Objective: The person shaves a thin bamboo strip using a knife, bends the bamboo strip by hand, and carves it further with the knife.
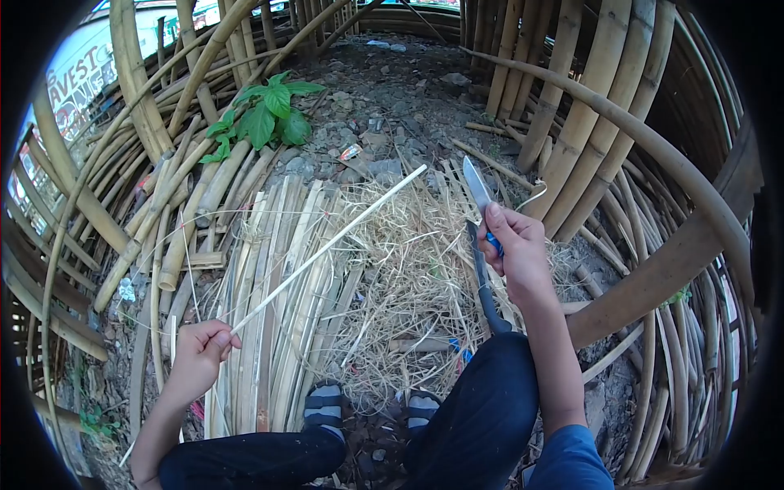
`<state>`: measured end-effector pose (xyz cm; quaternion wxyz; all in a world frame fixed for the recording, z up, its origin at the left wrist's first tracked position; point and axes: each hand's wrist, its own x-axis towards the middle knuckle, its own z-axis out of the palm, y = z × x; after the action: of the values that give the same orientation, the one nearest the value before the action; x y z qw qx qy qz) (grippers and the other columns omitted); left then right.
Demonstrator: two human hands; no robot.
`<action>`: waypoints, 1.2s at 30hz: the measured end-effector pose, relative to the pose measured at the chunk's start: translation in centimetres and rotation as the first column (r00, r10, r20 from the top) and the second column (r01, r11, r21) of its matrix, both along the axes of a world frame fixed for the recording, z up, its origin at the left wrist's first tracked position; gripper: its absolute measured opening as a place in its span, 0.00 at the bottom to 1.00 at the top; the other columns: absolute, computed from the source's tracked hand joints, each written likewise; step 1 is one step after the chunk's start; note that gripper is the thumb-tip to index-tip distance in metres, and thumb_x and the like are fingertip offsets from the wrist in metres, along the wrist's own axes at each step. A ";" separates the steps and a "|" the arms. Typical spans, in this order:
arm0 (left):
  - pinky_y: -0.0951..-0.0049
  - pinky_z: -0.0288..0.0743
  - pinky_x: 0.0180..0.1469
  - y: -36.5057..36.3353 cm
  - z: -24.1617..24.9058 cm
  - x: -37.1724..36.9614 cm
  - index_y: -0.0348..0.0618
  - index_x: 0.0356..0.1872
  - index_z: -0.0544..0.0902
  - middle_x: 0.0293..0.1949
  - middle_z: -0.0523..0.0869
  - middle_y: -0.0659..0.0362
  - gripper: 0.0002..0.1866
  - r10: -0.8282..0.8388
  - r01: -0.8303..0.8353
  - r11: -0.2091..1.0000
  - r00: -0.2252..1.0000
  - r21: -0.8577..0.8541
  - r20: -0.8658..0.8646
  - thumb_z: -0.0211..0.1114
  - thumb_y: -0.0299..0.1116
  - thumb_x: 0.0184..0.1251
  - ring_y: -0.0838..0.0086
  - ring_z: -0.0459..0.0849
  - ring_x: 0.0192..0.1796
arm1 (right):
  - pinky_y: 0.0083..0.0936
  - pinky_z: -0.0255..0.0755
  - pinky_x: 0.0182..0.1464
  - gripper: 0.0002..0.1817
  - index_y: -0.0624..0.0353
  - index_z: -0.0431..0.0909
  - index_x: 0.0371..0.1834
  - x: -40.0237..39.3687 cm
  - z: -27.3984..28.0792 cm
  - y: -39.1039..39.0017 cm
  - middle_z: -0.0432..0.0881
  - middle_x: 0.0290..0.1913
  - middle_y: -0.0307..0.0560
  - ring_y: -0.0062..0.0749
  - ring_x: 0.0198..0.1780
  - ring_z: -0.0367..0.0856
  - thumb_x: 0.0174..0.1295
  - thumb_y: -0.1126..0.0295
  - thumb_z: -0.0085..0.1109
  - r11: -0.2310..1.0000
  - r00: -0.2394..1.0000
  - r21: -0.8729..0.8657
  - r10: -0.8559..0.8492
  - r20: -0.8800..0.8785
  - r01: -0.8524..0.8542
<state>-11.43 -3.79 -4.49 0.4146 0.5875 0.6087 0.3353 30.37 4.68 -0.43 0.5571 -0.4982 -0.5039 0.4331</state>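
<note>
My left hand point(200, 351) pinches the lower end of a long, thin bamboo strip point(327, 247), which slants up to the right over the ground. In my right hand point(521, 249), fingers wrapped round its blue handle, is a knife point(475, 184) with its blade pointing up and away. The blade is apart from the strip's far tip. A thin pale curl point(535, 193) shows beside my right hand. Below that hand a larger dark-handled blade point(482, 278) leans by my right knee. Bamboo shavings point(400, 294) are heaped in front of my feet.
Split bamboo slats point(273, 302) lie left of the shavings. Bamboo poles point(184, 216) are piled further left, near a leafy green plant point(273, 114). Upright bamboo poles point(592, 106) and a curved pole point(653, 147) stand close on the right. Stony ground point(384, 98) stretches ahead.
</note>
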 end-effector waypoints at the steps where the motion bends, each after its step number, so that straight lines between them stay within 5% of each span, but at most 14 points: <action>1: 0.81 0.60 0.26 0.4 -0.1 0.9 0.34 0.30 0.84 0.19 0.75 0.64 0.10 0.015 -0.013 0.998 0.999 0.058 -0.038 0.55 0.22 0.70 0.84 0.67 0.22 | 0.16 0.52 0.20 0.22 0.62 0.78 0.25 -0.8 0.2 -0.5 0.68 0.15 0.31 0.12 0.16 0.59 0.72 0.55 0.53 0.997 0.995 0.015 0.072 0.071 -0.073; 7: 0.79 0.72 0.33 1.7 0.2 5.3 0.30 0.36 0.85 0.28 0.84 0.56 0.05 -0.067 0.066 0.970 0.998 0.233 -0.004 0.62 0.20 0.64 0.80 0.79 0.29 | 0.20 0.56 0.20 0.22 0.63 0.80 0.24 -6.1 -1.0 -0.2 0.70 0.14 0.33 0.13 0.17 0.62 0.71 0.57 0.55 0.951 0.935 -0.111 0.304 0.180 -0.288; 15: 0.79 0.72 0.32 1.8 2.2 8.9 0.30 0.37 0.86 0.28 0.84 0.55 0.05 -0.129 0.115 0.947 0.991 0.300 0.029 0.63 0.21 0.64 0.78 0.80 0.28 | 0.21 0.57 0.20 0.22 0.64 0.82 0.24 -9.8 -0.6 -1.6 0.70 0.14 0.33 0.14 0.17 0.63 0.70 0.57 0.56 0.854 0.819 -0.183 0.519 0.245 -0.486; 20: 0.78 0.71 0.29 1.4 2.6 9.5 0.31 0.38 0.86 0.25 0.83 0.55 0.06 -0.091 0.128 0.894 0.990 0.429 -0.106 0.63 0.20 0.64 0.78 0.80 0.26 | 0.18 0.56 0.19 0.22 0.64 0.82 0.25 -9.0 -0.5 -1.3 0.72 0.14 0.33 0.13 0.17 0.64 0.71 0.57 0.56 0.840 0.836 -0.233 0.528 0.150 -0.489; 26: 0.79 0.70 0.27 1.3 2.3 9.1 0.31 0.37 0.86 0.24 0.83 0.55 0.06 -0.031 0.061 0.885 0.997 0.462 -0.073 0.63 0.19 0.63 0.78 0.79 0.24 | 0.16 0.55 0.19 0.22 0.63 0.82 0.25 -7.0 -0.1 -0.4 0.72 0.15 0.33 0.12 0.17 0.62 0.71 0.57 0.55 0.863 0.867 -0.231 0.484 0.119 -0.450; 29: 0.79 0.69 0.29 1.2 2.3 8.0 0.31 0.37 0.86 0.26 0.82 0.57 0.06 -0.005 0.051 0.883 0.995 0.466 -0.098 0.62 0.22 0.66 0.80 0.77 0.26 | 0.13 0.51 0.17 0.23 0.58 0.77 0.24 -5.1 -0.1 0.7 0.69 0.15 0.32 0.12 0.15 0.61 0.73 0.53 0.51 0.926 0.944 -0.202 0.330 0.016 -0.320; 36: 0.79 0.69 0.29 1.4 2.4 9.0 0.31 0.37 0.86 0.24 0.82 0.57 0.06 -0.002 0.075 0.886 0.988 0.457 -0.157 0.62 0.21 0.65 0.79 0.77 0.26 | 0.14 0.53 0.18 0.22 0.60 0.79 0.25 -6.5 -1.1 0.2 0.70 0.15 0.33 0.12 0.15 0.62 0.71 0.54 0.55 0.859 0.882 -0.233 0.472 0.018 -0.455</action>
<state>-2.41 -2.35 -2.12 0.2221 0.7049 0.5297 0.4161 23.88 4.91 -1.55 0.3583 -0.4371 -0.5776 0.5890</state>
